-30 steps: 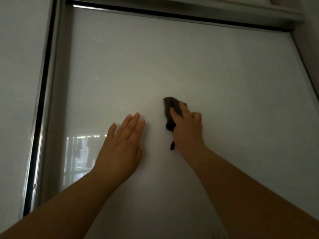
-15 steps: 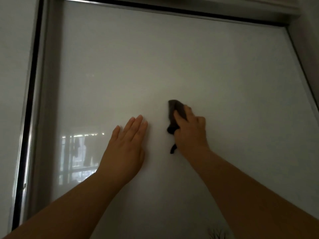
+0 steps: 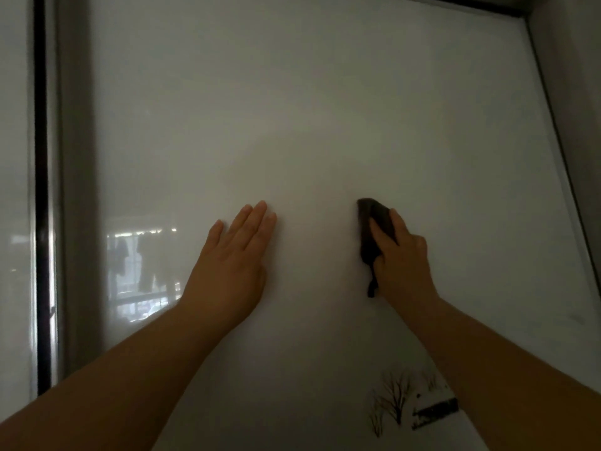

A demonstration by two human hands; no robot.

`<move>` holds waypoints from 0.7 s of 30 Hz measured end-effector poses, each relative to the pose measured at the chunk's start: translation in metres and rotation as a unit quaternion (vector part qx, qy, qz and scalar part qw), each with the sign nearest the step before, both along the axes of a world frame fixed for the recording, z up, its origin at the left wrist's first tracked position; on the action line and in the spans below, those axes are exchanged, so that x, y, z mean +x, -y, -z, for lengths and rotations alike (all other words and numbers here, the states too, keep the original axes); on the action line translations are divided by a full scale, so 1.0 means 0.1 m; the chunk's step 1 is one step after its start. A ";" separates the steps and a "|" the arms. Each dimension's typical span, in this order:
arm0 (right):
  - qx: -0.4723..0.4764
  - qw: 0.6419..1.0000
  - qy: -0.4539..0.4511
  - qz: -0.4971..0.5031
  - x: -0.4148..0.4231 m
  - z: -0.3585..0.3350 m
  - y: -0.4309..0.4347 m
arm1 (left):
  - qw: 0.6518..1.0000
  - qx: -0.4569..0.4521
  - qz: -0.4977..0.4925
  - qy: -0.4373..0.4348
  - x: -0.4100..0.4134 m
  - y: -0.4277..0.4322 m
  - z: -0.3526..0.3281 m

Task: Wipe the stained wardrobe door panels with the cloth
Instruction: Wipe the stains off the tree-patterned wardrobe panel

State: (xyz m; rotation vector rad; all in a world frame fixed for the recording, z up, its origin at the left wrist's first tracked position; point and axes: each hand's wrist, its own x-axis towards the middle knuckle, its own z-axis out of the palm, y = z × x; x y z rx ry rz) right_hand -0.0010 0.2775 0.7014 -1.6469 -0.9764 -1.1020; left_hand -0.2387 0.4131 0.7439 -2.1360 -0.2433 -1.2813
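Note:
A glossy white wardrobe door panel [image 3: 325, 109] fills the view. My right hand [image 3: 401, 265] holds a small dark cloth [image 3: 374, 229] against the panel right of centre, fingers curled over it, and a tail of the cloth hangs below my thumb. My left hand [image 3: 232, 265] lies flat on the panel to the left of the cloth, fingers straight and together. No stain shows plainly near the cloth in this dim light.
A grey vertical frame [image 3: 76, 190] with a black gap [image 3: 40, 190] bounds the panel on the left, with another panel beyond it. The right frame edge [image 3: 559, 157] slants down. A dark printed tree-like pattern [image 3: 400, 405] marks the panel at lower right. A window reflection [image 3: 143, 268] glints at lower left.
My right hand has slid the cloth to the right, away from the left hand. The view has dropped lower on the panel, so the top frame left the view and the printed pattern came in.

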 end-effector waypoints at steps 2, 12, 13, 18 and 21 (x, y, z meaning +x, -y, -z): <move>0.022 0.998 -0.062 0.007 -0.21 0.02 -0.12 | 1.000 -0.001 0.005 -0.002 -0.05 -0.02 0.04; -0.037 0.982 0.168 -0.076 -1.14 0.60 -0.72 | 0.999 -0.010 0.030 -0.026 -0.26 -0.12 0.19; -0.065 0.975 0.200 -0.074 -1.06 0.63 -0.64 | 0.999 -0.003 0.029 -0.031 -0.28 -0.12 0.21; -0.033 0.996 0.086 0.003 -0.52 0.77 -0.29 | 0.999 0.014 0.021 -0.044 -0.41 -0.13 0.33; 0.026 0.997 -0.066 -0.009 -0.72 0.71 -0.36 | 0.998 0.010 0.025 -0.050 -0.48 -0.13 0.39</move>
